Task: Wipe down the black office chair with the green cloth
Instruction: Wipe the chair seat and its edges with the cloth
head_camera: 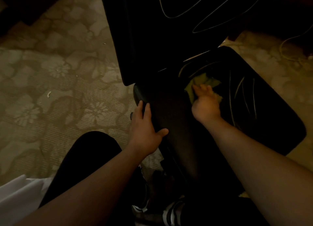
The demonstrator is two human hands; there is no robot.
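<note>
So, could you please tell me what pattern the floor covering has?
A beige floral carpet, in the head view.

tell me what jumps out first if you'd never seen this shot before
The crumpled green cloth stands out, pressed by the right hand onto the seat of the black padded office chair, right of centre. The left hand lies flat on the seat's near left edge. The beige floral-patterned carpet fills the left side.
</note>
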